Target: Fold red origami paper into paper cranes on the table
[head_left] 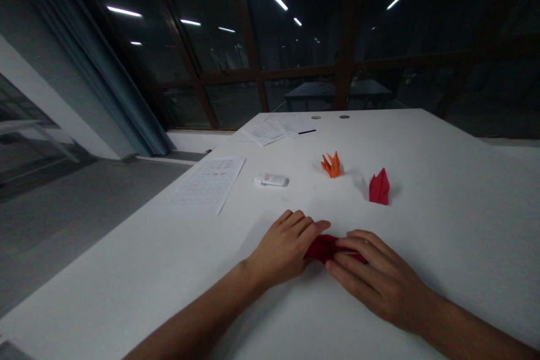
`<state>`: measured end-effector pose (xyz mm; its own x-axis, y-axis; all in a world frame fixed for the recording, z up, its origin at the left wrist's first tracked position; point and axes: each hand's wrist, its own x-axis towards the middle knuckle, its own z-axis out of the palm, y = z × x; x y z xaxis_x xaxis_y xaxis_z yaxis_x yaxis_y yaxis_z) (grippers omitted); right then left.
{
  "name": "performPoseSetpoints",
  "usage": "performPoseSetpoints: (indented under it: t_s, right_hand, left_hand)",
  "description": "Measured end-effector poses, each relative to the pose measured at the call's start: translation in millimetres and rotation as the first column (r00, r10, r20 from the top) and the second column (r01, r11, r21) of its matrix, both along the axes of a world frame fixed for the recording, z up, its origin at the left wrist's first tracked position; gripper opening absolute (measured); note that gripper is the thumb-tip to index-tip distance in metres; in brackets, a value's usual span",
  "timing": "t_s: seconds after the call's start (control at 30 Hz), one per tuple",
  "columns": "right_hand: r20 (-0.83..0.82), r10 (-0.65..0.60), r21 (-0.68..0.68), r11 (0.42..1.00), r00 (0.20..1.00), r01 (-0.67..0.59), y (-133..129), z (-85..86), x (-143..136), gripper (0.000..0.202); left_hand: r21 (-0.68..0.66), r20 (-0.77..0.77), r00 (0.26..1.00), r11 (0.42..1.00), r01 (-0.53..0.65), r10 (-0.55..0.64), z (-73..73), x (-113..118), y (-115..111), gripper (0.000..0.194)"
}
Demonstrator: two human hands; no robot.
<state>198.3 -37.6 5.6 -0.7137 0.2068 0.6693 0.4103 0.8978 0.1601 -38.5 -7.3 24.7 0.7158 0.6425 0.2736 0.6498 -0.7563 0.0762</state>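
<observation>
A piece of folded dark red paper (323,248) lies low over the white table between my two hands. My left hand (287,244) is closed on its left end, the thumb and fingers gripping the edge. From the right, my right hand (379,278) holds the other end, its fingers laid over the folds and hiding part of them. Beyond my hands stand an orange origami crane (332,165) and, farther right, a red folded paper figure (379,187).
On the white table (455,225) lie a white marker-like case (270,180) and a printed sheet (206,183) at the left. Farther back are more papers (270,128), a black pen (307,131) and two small round discs (344,117). Dark windows stand behind.
</observation>
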Motion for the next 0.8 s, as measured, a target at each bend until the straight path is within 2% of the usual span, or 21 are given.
performPoseSetpoints:
  t_s: [0.1,0.17,0.23,0.33,0.47,0.6,0.7,0.8]
  right_hand:
    - [0.046,-0.060,-0.085,0.994,0.997,0.063,1,-9.9,-1,0.015]
    - [0.103,-0.072,-0.156,0.984,0.992,0.088,2,-15.6,-2,0.015]
    - [0.157,-0.068,-0.220,0.970,0.985,0.102,2,-18.1,-2,0.016]
    - [0.196,-0.043,-0.295,0.950,0.980,0.101,1,-15.8,-2,0.014]
    - [0.193,0.028,-0.321,0.946,0.981,0.036,-2,-10.2,-2,0.012]
    - [0.080,0.090,-0.353,0.934,0.993,-0.056,-4,-7.3,-2,0.013]
    - [-0.034,-0.001,-0.417,0.909,0.999,-0.014,-2,-5.3,-2,0.010]
    - [-0.012,-0.172,-0.546,0.826,0.985,0.137,3,-4.4,-3,0.007]
  left_hand:
    - [-0.138,-0.003,0.998,0.989,0.061,-0.062,6.5,-2,-1,0.065]
    - [-0.251,0.023,0.993,0.961,0.120,-0.118,13.8,-4,-2,0.078]
    - [-0.322,0.056,0.988,0.934,0.156,-0.145,20.6,-6,-3,0.081]
    - [-0.376,0.093,0.987,0.914,0.155,-0.129,24.5,-8,-3,0.064]
    - [-0.369,0.048,0.996,0.925,0.088,-0.076,18.8,-7,-2,0.037]
    - [-0.339,0.025,0.996,0.937,0.088,-0.085,14.1,-5,-2,0.024]
    - [-0.332,0.043,0.993,0.936,0.114,-0.106,14.2,-6,-2,0.018]
    - [-0.344,0.068,0.991,0.930,0.131,-0.114,16.0,-7,-1,0.022]
